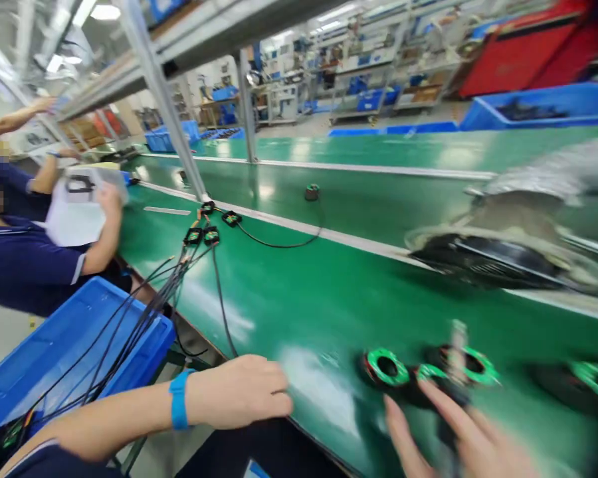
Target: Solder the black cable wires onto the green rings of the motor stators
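My left hand [242,392], with a blue band at the wrist, is curled closed at the table's near edge. Its palm side is hidden, and a black cable [220,299] runs down behind it. My right hand [471,435] is blurred at the lower right. A pen-like tool [457,355] with a pale tip and dark lower part sticks up from it. Thumb and index finger reach towards ring-shaped coil parts with green tops: one on the left [386,366], one behind the tool [481,366]. Another green-topped ring [595,382] lies farther right.
A blue bin [97,302] at left holds black cables with several small square boards [194,235] on the green table [279,292]. One coil part [311,192] stands beyond the rail. A silver duct with a dark hood [488,259] juts in at right. Co-workers [24,259] sit at left.
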Demonstrator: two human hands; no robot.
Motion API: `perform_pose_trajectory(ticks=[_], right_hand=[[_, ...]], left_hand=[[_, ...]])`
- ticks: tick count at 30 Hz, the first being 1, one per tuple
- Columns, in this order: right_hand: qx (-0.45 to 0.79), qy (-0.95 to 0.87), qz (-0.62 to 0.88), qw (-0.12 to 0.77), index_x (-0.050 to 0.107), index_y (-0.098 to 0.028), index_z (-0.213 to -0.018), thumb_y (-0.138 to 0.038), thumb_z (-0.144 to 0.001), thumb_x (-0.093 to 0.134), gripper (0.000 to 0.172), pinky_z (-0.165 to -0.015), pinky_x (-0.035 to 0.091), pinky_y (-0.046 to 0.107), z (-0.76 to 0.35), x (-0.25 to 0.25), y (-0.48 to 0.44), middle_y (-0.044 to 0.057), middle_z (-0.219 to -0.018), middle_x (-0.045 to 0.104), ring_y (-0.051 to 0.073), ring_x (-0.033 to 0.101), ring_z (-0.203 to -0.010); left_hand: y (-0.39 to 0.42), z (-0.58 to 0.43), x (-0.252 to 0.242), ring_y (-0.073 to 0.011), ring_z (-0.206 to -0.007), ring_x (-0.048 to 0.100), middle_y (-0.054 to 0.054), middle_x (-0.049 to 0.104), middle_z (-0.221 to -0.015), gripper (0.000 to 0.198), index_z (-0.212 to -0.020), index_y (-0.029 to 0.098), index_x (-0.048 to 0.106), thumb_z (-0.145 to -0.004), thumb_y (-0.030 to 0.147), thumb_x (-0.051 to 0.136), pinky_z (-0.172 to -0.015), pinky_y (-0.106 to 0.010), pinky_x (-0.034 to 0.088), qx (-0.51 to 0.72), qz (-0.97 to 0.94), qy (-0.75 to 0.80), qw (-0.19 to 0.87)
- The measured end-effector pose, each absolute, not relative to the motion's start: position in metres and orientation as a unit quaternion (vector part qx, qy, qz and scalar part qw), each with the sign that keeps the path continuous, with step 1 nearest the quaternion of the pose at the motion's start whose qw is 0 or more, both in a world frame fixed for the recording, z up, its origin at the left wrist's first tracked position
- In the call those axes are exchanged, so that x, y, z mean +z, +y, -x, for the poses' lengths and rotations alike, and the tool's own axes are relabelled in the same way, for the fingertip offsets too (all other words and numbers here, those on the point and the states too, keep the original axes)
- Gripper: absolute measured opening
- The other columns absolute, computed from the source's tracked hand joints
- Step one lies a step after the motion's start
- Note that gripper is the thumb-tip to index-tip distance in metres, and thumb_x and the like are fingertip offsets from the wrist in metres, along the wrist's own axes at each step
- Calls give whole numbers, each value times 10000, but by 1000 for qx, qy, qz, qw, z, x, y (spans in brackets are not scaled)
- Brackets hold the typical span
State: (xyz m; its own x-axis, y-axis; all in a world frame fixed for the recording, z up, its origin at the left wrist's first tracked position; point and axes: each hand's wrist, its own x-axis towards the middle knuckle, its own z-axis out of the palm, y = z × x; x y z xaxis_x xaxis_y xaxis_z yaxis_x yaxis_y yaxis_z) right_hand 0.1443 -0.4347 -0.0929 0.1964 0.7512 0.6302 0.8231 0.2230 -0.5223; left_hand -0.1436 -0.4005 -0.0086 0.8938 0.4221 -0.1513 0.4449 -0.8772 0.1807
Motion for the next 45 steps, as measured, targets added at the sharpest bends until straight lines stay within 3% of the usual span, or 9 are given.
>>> perform_pose_trajectory(ticks=[4, 7, 11, 16, 18, 21, 30, 39, 45], right_hand=[[-84, -717, 552, 417, 465, -279, -1555, -229, -1041, 600, 533, -973, 565, 584, -122, -82, -413, 151, -1238, 683, 340, 681, -1118], [-60, -726, 565, 389, 539, -211, -1437, -124, -1050, 532, 397, -966, 562, 522, -124, -81, -401, 146, -1228, 676, 312, 650, -1138], [-34, -707, 589, 390, 552, -226, -1423, -126, -1046, 542, 390, -928, 574, 468, -143, -83, -407, 133, -1231, 657, 293, 639, -1125], [-37, -664, 617, 422, 545, -269, -1448, -141, -1033, 579, 436, -972, 582, 447, -176, -83, -425, 118, -1238, 650, 275, 663, -1138], [-26, -657, 620, 427, 550, -266, -1444, -143, -1025, 600, 440, -986, 586, 440, -184, -81, -430, 118, -1243, 644, 268, 675, -1132], [-2, -653, 620, 435, 553, -278, -1453, -132, -1020, 593, 458, -983, 595, 426, -187, -80, -438, 118, -1256, 639, 260, 689, -1126], [154, -637, 541, 527, 529, -279, -1459, -102, -1012, 594, 485, -1053, 586, 358, -161, -76, -443, 112, -1392, 624, 226, 644, -1294], [128, -506, 549, 653, 608, -291, -1315, -113, -991, 647, 372, -940, 608, 365, -129, -65, -423, 29, -1036, 665, 191, 697, -973], [148, -477, 541, 677, 625, -288, -1256, -97, -969, 673, 348, -869, 626, 324, -124, -60, -421, 19, -1022, 640, 159, 699, -881]], left_hand=[[-390, 149, -18, -188, -878, 594, -40, 640, -990, 121, -1010, 210, 537, -1076, 135, 470, -807, -310, 475, 19, -934, 303, 188], [-361, 146, -32, -199, -903, 595, -52, 622, -1020, 155, -1033, 209, 524, -1101, 139, 403, -815, -326, 486, 81, -908, 371, 177], [-334, 127, -44, -259, -930, 587, -73, 639, -1031, 76, -1034, 187, 585, -1074, 244, 554, -812, -398, 486, 75, -925, 370, 41], [-337, 72, -43, -290, -1054, 600, -112, 648, -1188, 446, -1294, 166, 581, -978, 450, 721, -909, -446, 520, 80, -945, 300, 100], [-343, 45, -45, -283, -1024, 605, -102, 656, -1142, 347, -1265, 167, 610, -1009, 389, 685, -888, -433, 523, 70, -951, 280, 113], [-348, 16, -52, -259, -928, 601, -74, 651, -990, 147, -1041, 173, 655, -1079, 264, 546, -822, -402, 508, 60, -950, 282, 118], [-338, 17, -44, -140, -769, 609, -26, 674, -927, 147, -1028, 193, 703, -1046, 304, 608, -686, -256, 485, 236, -755, 371, 486], [-342, 18, -40, -121, -711, 608, -24, 633, -904, 132, -926, 200, 732, -998, 295, 674, -637, -247, 510, 277, -723, 353, 526], [-343, 21, -37, -100, -634, 607, -15, 629, -851, 115, -928, 192, 749, -974, 287, 703, -591, -230, 516, 280, -713, 346, 541]])
